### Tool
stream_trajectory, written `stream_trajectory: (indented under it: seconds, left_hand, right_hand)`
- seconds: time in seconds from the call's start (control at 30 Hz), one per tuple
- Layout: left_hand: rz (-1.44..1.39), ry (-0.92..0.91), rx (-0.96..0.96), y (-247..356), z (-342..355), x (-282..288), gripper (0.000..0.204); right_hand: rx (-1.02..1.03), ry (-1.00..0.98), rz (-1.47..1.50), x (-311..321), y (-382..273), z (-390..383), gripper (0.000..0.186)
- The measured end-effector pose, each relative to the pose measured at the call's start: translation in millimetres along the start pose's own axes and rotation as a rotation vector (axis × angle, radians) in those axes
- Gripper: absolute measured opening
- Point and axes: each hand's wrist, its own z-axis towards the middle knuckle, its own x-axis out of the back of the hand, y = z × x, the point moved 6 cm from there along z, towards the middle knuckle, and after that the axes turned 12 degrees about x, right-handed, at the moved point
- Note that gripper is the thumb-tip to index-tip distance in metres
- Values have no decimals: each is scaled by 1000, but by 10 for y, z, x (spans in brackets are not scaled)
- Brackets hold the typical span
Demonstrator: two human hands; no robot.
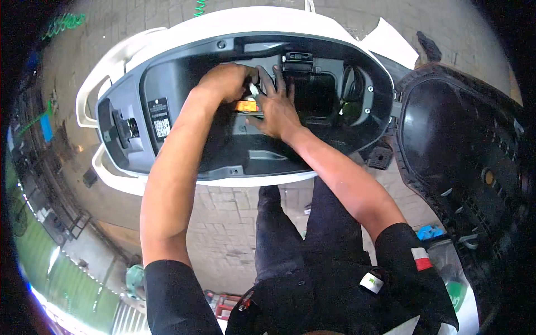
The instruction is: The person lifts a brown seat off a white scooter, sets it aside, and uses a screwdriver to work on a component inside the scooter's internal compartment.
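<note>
Both hands are down inside the black under-seat storage bin [218, 148] of a white scooter. My left hand [224, 81] is closed, its fingers curled down near the middle of the bin; their tips are partly hidden. Close to them shows a small white piece [254, 90], too small to name. My right hand [277, 109] lies beside it with fingers apart, the longer ones stretched toward the far wall and the thumb out to the left. Between the hands sits an orange-labelled part [245, 105], partly covered by my right hand.
The black seat [458, 123] is swung open to the right on its hinge. A dark rectangular opening [315, 95] lies right of my right hand. White grab rails [89, 100] flank the bin's left end. Paving [223, 223] surrounds the scooter; a green coiled hose [64, 23] hangs at far left.
</note>
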Motion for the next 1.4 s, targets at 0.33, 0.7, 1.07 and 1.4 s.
stream_trajectory:
  seconds: [0.33, 0.7, 1.07, 1.4]
  left_hand:
    - [-146, -54, 103, -163, 331, -160, 28]
    - [-69, -68, -45, -169, 231, -243, 51]
    - [48, 235, -126, -151, 87, -50, 38]
    - [84, 186, 63, -351, 120, -192, 45]
  right_hand:
    - [27, 245, 18, -170, 220, -27, 49]
    - [-153, 381, 12, -97, 92, 9, 35]
    - [-48, 441, 151, 27, 219, -146, 18]
    - [1, 434, 48, 138, -9, -147, 19]
